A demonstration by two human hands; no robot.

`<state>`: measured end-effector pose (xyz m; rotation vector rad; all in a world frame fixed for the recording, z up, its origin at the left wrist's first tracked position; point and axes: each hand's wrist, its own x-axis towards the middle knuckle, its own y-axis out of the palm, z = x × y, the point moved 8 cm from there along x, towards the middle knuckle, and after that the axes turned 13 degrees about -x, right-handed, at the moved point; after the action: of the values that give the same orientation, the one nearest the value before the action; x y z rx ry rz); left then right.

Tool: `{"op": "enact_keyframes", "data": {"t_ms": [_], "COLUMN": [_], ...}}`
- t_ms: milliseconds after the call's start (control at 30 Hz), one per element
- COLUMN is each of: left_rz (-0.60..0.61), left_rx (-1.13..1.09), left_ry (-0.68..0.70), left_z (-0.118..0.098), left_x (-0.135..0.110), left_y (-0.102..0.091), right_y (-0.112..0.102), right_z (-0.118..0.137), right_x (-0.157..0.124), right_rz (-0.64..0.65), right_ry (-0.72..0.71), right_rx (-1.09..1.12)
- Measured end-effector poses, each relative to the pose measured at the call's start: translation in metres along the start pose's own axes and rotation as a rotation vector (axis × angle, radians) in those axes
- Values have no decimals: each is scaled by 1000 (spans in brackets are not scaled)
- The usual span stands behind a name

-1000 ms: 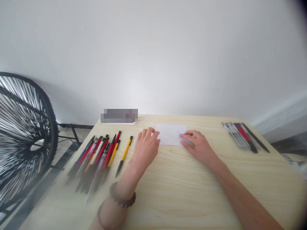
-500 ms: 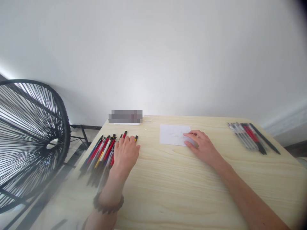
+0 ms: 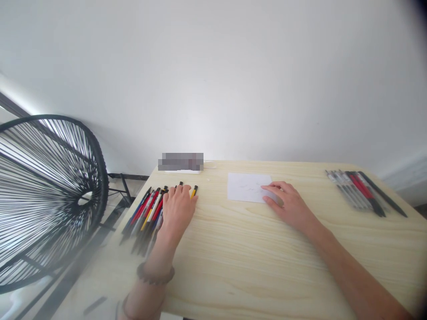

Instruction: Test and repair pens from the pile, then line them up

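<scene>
On the left side of the table, my left hand (image 3: 178, 206) reaches palm down over a loose pile of pens (image 3: 151, 209). Its fingers are bent and their tips hidden. A yellow pen (image 3: 193, 192) with a black end sticks out between index finger and thumb, and the hand appears closed on it. Several red, blue, white and black pens lie to its left. My right hand (image 3: 287, 202) rests at the right edge of a white sheet of paper (image 3: 245, 191), thumb and fingers apart, holding nothing. Faint marks show on the paper.
Several clear pens (image 3: 350, 191), red-and-black pens (image 3: 367, 191) and a long black pen (image 3: 383, 195) lie in a row at the right. A blurred-out box (image 3: 180, 162) stands at the back left. A black corded chair (image 3: 96, 155) is beside the table (image 3: 250, 262).
The view has shifted, so everything sits slightly further right. More of the yellow pen shows beside my left hand. My right hand stays at the paper's edge.
</scene>
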<state>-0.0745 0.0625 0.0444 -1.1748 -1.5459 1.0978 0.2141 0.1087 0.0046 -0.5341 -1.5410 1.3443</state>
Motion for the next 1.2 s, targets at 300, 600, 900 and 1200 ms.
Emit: {"op": "enact_keyframes", "data": {"t_ms": [300,600,900,1200], "left_rz": [52,201,175,72], "left_rx": [31,-91,-260,-391], "left_ry": [-373,-452,-498,-501], "left_z": [137,175,182,190], "left_x": [-17,-15,-17,-19], "left_y": [-39,-13,-14,-9], "right_y": [3,4,5,6], "right_z": [-1,-2,-2,-3], "right_x": [1,-1,0,-1], "right_rz": [-26,-27,-25,-31], "right_ry": [-12,-19,-24,-19], "right_rx": [22,21,19,28]}}
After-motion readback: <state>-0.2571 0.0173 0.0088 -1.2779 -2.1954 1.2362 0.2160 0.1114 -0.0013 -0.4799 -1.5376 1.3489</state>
